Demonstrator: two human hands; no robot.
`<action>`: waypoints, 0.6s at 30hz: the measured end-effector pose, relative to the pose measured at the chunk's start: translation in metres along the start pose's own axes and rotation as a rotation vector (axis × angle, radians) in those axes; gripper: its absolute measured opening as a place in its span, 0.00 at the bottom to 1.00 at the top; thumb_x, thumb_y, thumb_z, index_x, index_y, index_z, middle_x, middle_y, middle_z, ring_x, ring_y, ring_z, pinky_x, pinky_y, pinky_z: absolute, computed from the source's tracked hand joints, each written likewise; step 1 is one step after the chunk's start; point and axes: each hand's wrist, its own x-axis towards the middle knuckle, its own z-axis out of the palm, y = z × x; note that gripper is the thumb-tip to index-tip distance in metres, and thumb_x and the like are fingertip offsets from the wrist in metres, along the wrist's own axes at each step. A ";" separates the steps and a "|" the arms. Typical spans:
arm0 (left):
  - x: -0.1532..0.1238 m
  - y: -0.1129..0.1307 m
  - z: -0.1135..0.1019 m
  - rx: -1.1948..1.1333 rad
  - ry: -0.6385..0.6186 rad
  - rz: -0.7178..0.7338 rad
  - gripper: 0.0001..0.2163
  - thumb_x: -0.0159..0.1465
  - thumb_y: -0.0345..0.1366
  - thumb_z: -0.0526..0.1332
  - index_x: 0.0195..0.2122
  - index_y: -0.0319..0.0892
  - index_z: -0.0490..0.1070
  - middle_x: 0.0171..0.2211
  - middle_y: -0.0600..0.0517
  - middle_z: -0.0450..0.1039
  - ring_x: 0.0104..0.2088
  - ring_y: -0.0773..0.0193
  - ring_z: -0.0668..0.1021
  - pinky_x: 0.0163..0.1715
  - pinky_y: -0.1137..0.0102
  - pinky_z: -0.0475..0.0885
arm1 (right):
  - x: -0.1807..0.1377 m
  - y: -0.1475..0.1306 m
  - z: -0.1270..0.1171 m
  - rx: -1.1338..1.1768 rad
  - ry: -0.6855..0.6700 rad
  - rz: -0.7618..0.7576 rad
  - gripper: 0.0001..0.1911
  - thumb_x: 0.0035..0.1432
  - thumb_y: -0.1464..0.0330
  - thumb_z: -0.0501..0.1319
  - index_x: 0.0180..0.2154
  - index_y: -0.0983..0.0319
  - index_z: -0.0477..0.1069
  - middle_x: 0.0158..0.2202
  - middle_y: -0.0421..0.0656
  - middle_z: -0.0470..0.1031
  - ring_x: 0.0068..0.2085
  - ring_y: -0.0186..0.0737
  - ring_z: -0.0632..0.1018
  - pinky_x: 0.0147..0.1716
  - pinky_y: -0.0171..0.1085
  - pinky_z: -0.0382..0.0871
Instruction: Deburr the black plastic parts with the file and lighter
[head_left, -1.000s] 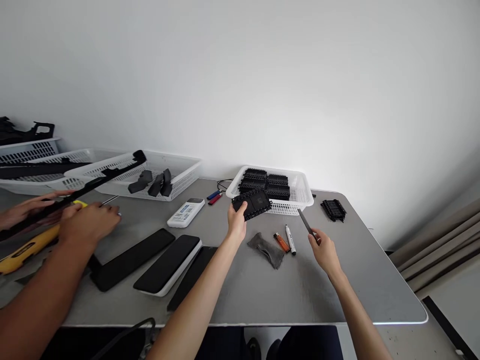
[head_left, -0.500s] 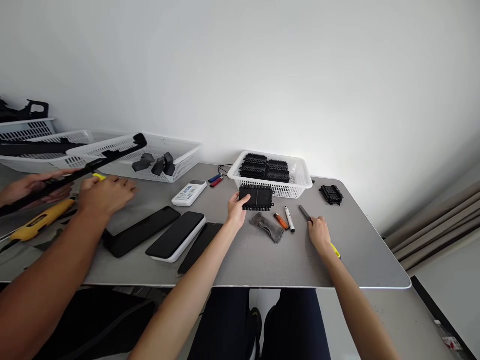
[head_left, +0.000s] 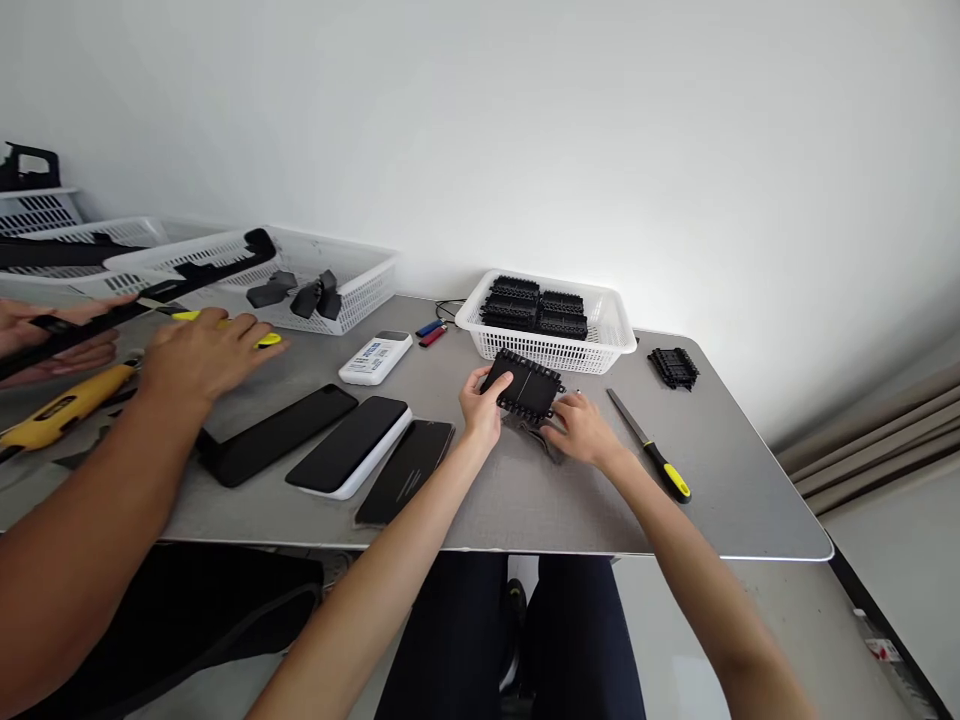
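Note:
In my left hand I hold a black rectangular plastic part with toothed edges, thumb on its flat face. My right hand is at the part's lower right corner, over the grey cloth. Its fingers are curled, and whatever they may grip is hidden. The spot where the orange lighter and white marker lay is covered by this hand. Right of it, a file with a black and yellow handle lies on the table. Another black toothed part rests at the far right.
Behind my hands stands a white basket of similar black parts. Phones, a white device and two lighters lie to the left. A co-worker's hands work a file on a long black piece; a yellow tool lies nearby.
My right hand has let go of the file and moved left to the cloth. The black part in my left hand has tilted. The camera view has shifted a little.

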 end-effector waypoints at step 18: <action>-0.011 -0.001 -0.006 0.143 -0.036 -0.034 0.28 0.42 0.41 0.78 0.45 0.46 0.73 0.38 0.48 0.77 0.36 0.56 0.80 0.33 0.64 0.78 | 0.019 0.017 0.003 0.675 0.341 0.200 0.18 0.57 0.69 0.54 0.45 0.61 0.78 0.39 0.46 0.81 0.39 0.44 0.79 0.42 0.42 0.72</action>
